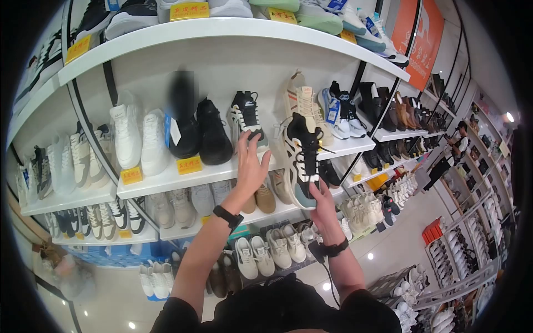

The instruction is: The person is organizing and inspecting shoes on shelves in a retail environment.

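In my right hand (322, 202) is a black, white and cream sneaker (302, 158) with a teal-grey toe. It is tilted toe down in front of the shelf edge, my thumb on its upper near the toe. A similar black and white sneaker (244, 108) rests on the white shelf (166, 180). My left hand (252, 164) is at that shoe's toe, fingers extended and thumb apart; the fingertips seem to touch it. Black sneakers (214, 133) stand to the left of it, and a beige sneaker (305, 102) to the right.
White sneakers (127, 130) and yellow price tags (189, 165) line the shelf on the left. Another white shelf (233, 29) with shoes hangs above. More shoes (255, 255) stand on lower levels. At the far right a person (458, 147) stands in the aisle.
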{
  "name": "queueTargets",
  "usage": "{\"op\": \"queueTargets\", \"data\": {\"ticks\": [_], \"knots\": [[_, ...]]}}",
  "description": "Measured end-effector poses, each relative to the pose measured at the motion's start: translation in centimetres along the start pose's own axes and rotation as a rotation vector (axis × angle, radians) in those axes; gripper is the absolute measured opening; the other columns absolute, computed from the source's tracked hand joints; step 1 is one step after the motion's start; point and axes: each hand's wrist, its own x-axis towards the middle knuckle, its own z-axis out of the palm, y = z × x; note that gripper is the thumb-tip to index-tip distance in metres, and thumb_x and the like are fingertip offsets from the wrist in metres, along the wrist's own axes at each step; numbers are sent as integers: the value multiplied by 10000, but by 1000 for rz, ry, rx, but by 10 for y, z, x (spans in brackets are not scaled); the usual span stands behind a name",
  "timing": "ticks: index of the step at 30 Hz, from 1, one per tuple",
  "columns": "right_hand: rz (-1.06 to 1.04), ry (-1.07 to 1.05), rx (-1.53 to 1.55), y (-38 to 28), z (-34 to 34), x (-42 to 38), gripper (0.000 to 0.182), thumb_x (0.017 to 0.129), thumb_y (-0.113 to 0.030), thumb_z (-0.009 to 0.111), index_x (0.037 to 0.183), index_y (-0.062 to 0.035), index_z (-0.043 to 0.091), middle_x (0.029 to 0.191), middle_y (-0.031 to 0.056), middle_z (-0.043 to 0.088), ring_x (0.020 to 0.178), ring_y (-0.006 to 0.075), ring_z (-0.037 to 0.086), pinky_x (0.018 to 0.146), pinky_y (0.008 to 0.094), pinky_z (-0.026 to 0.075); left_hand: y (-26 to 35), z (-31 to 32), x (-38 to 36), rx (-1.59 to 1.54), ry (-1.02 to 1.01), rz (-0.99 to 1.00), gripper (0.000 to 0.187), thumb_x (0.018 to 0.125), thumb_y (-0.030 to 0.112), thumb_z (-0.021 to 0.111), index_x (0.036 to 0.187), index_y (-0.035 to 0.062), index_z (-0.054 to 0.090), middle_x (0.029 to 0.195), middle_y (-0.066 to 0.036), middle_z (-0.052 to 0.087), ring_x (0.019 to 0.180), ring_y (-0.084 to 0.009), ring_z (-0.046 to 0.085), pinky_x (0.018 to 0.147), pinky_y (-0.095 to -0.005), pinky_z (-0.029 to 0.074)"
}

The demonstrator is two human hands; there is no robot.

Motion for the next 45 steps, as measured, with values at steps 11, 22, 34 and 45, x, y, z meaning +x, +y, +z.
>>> {"op": "queueTargets", "data": {"ticks": [11, 22, 34, 45], "knots": [[-25, 106, -330, -7, 28, 91, 803, 951, -296, 719, 1525, 86, 307, 1383, 201, 549, 1264, 245, 565, 1028, 364, 473, -28, 27, 11, 420, -207, -25, 636, 817, 142, 764, 1390, 24, 514, 1534, -242, 335, 1456, -464, 277, 1033, -573, 480], [-717, 118, -1350, 25, 60, 114, 654, 876, -170, 743, 1426, 64, 479, 1420, 310, 484, 1294, 458, 495, 1080, 455, 423, -36, 31, 7, 426, -202, 21, 569, 867, 125, 714, 1390, 4, 525, 1552, -257, 343, 1454, -484, 299, 1064, -554, 455], [-851, 261, -1406, 48, 71, 169, 635, 815, -258, 788, 1354, 15, 592, 1334, 271, 552, 1141, 432, 564, 969, 475, 476, -42, 31, 7, 384, -238, 11, 568, 825, 51, 748, 1365, 7, 578, 1576, -191, 375, 1470, -469, 281, 1171, -499, 349], [-988, 314, -1220, 47, 59, 174, 586, 691, -292, 847, 1224, -86, 719, 1197, 166, 650, 1048, 370, 611, 891, 451, 516, -40, 32, 6, 365, -270, 21, 514, 855, 45, 727, 1344, 2, 575, 1556, -118, 428, 1483, -445, 267, 1186, -505, 320]]}}
